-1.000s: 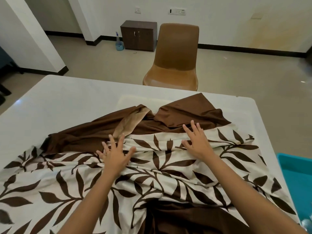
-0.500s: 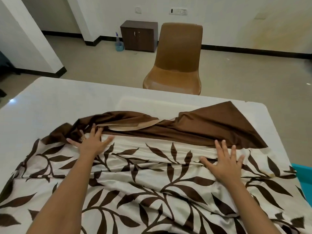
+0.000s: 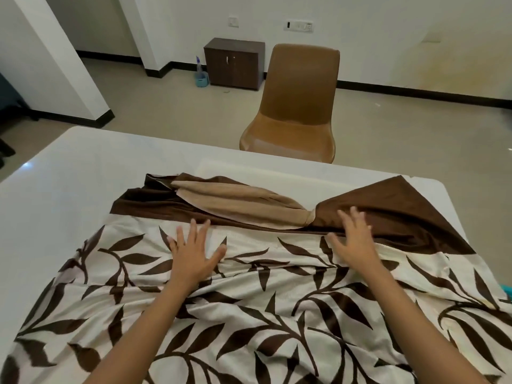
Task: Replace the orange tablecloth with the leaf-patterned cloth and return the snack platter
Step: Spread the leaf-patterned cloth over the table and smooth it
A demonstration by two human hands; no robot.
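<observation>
The leaf-patterned cloth (image 3: 277, 306), cream with dark brown leaves, covers the near half of the white table (image 3: 83, 173). Its plain brown border (image 3: 401, 209) lies bunched along the far edge, and part of it is flipped over, showing a tan underside (image 3: 241, 203). My left hand (image 3: 194, 253) rests flat on the cloth with fingers spread, just below the border. My right hand (image 3: 354, 239) lies flat too, fingers spread, with the fingertips on the brown border. No orange tablecloth or snack platter is in view.
A brown chair (image 3: 296, 106) stands at the table's far side. A small dark cabinet (image 3: 234, 63) and a blue spray bottle (image 3: 201, 74) sit by the far wall. A teal bin's edge (image 3: 507, 293) shows at the right, beside the table.
Both hands have slid forward and inward over the cloth. The brown border has spread further across the table and more of its tan underside shows.
</observation>
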